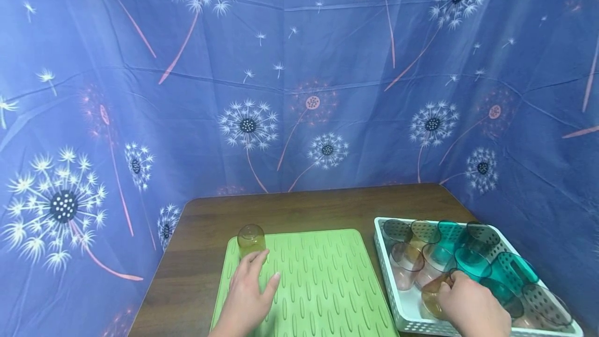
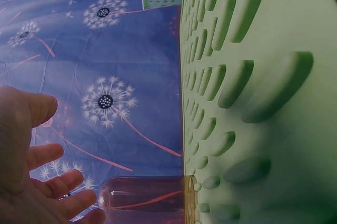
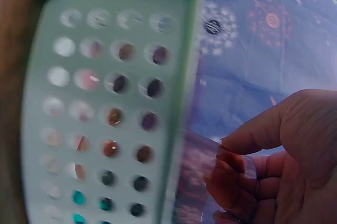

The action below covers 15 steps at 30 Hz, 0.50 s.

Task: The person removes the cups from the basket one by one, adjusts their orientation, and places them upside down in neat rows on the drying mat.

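At the far left corner of the green mat (image 1: 309, 285) an amber glass (image 1: 251, 241) stands upside down, its rim on the mat. My left hand (image 1: 249, 291) is just in front of that glass, fingers spread and relaxed; whether a fingertip touches it I cannot tell. In the left wrist view the left hand (image 2: 37, 166) holds nothing and the glass (image 2: 145, 200) is beside its fingers. Over the white basket (image 1: 398, 295), my right hand (image 1: 473, 306) grips an amber glass (image 1: 432, 295) by its rim, thumb and fingers pinching the wall. The right wrist view shows the same pinch by the right hand (image 3: 279, 155).
The basket holds several more glasses, including teal ones (image 1: 472, 263), clear brownish ones (image 1: 406, 257) and a grey one (image 1: 545, 303). Its perforated wall (image 3: 105, 103) rises beside the right hand. A wooden table (image 1: 299, 209) lies beneath, with a blue dandelion cloth (image 1: 290, 56) hanging around it.
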Available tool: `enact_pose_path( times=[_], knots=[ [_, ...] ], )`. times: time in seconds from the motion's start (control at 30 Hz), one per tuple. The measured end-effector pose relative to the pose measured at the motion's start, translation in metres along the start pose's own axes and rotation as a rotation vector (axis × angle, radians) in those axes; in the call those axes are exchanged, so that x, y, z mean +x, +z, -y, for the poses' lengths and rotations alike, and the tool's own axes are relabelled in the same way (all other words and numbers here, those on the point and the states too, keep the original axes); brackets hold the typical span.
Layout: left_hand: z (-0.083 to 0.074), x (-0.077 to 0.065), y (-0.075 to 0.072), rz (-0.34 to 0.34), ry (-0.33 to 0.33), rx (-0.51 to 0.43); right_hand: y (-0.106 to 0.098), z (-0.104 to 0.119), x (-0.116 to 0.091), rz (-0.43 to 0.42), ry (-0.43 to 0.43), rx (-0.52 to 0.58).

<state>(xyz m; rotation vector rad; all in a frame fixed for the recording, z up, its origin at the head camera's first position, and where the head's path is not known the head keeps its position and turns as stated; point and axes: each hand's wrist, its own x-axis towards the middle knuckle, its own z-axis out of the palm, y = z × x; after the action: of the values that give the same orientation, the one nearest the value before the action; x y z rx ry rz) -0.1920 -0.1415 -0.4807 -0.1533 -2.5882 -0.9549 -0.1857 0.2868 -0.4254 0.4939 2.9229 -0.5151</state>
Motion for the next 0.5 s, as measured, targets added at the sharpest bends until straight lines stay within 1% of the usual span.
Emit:
enact_pose_path(
  times=[0.1,0.2,0.3,0.43,0.5],
  knots=[
    [0.001,-0.001,0.0,0.002,-0.009,0.003,-0.012,-0.002,-0.006,-0.002,0.012,0.017],
    [0.002,-0.002,-0.001,0.01,-0.027,0.0,-0.024,-0.002,-0.011,-0.034,0.047,0.039],
    [0.001,-0.002,-0.001,0.015,-0.034,-0.008,-0.032,0.001,-0.014,-0.121,0.079,0.074],
    [0.001,-0.003,-0.001,0.016,-0.024,-0.016,-0.038,0.007,-0.017,-0.206,0.107,0.107],
    [0.001,-0.004,-0.001,0.017,-0.02,-0.014,-0.039,0.01,-0.02,-0.215,0.128,0.117]
  ],
)
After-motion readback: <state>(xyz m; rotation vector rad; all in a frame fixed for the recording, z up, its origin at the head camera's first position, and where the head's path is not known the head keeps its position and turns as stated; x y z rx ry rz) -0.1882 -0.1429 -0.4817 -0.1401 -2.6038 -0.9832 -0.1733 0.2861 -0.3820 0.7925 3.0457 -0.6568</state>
